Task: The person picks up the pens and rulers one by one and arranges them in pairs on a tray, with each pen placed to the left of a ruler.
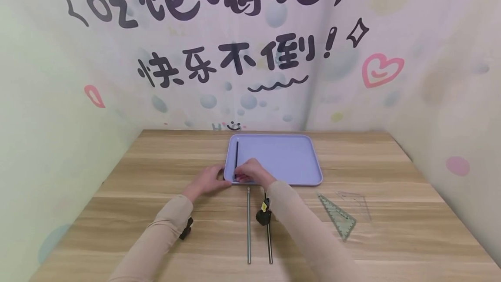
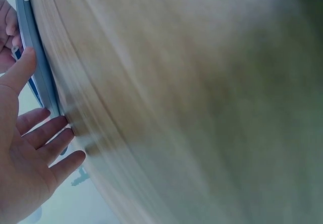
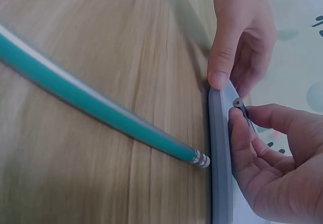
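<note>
A lilac tray (image 1: 282, 158) lies toward the back of the table. Along its left side is a dark pencil (image 1: 236, 153). The right hand (image 1: 252, 172) pinches the near end of this pencil between thumb and fingertips, low over the tray floor. At the tray's near left corner is the left hand (image 1: 210, 179). Its thumb touches the rim (image 3: 216, 128) in the right wrist view, while in the left wrist view its fingers (image 2: 48, 138) stretch out fairly straight beside the tray's outer side.
In front of the tray lie a green pencil (image 1: 248, 225) with an eraser end and another dark pencil (image 1: 269, 247), partly hidden by the black wrist camera (image 1: 264, 216). A green set square (image 1: 338, 217) and a clear set square (image 1: 358, 201) are at the right.
</note>
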The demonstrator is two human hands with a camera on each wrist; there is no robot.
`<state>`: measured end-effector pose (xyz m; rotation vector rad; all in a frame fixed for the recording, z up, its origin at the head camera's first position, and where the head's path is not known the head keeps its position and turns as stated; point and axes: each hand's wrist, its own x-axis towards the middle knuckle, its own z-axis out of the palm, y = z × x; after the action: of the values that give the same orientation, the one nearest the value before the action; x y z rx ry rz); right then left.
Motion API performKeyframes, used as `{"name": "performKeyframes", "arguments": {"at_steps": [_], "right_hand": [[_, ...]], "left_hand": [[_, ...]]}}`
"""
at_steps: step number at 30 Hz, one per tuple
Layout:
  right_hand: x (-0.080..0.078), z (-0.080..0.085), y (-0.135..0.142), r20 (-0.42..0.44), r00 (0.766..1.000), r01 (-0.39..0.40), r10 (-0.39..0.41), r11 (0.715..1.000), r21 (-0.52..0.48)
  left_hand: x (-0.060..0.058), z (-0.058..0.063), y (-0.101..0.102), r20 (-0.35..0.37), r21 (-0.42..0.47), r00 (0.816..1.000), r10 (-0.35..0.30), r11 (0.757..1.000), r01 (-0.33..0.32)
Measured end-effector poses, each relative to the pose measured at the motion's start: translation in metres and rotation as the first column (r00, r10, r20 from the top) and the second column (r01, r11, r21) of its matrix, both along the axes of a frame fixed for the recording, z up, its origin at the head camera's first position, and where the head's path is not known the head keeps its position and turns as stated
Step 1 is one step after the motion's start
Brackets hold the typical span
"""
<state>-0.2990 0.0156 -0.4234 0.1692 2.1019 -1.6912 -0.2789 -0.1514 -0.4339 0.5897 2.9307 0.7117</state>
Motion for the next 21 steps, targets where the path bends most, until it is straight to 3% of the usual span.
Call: {"name": "performKeyframes", "arguments": {"at_steps": [5, 12, 21], "right_hand": [[-0.002, 0.000, -0.004, -0.002, 1.000, 0.010, -0.010, 1.000, -0.008], [-0.010, -0.003, -0.006, -0.025, 0.998, 0.062, -0.060, 0.993, 0.099], [-0.018, -0.008, -0.009, -0.028, 0.996, 0.085, -0.082, 0.988, 0.129]], "left_hand": [[-0.001, 0.000, 0.000, -0.017, -0.012, 1.000, 0.002, 1.000, -0.002], [-0.001, -0.001, 0.000, -0.022, -0.019, 1.000, -0.004, 1.000, 0.004], [0.000, 0.000, 0.000, -0.003, -0.007, 1.000, -0.005, 1.000, 0.005]]}}
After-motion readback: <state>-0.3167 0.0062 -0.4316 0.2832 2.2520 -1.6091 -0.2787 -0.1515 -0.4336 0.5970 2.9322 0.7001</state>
